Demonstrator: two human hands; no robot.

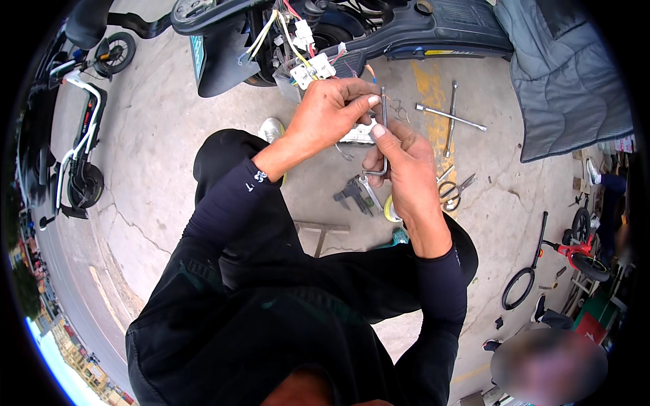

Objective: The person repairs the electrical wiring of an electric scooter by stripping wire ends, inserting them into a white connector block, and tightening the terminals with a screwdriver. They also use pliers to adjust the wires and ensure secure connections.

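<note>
My left hand [328, 111] is closed in a pinch, and a thin wire [371, 72] with a blue part and a copper-coloured end sticks up from its fingertips. Much of that wire is hidden by the fingers. My right hand [412, 166] grips an L-shaped hex key [384, 125], its long arm pointing up past the left fingertips and its short arm bent at the bottom. Just beyond my left hand, white plug connectors [313, 70] hang on coloured wires from a dark scooter [433, 34]. Under my hands lies a white part [359, 132], partly covered.
On the concrete lie a cross-shaped wrench [451, 118], scissors [458, 191], a spanner [370, 191] and a dark bracket-like part [352, 196]. A grey quilted cover [569, 81] hangs at far right. A white scooter [84, 128] stands left; a blurred person [548, 367] is at lower right.
</note>
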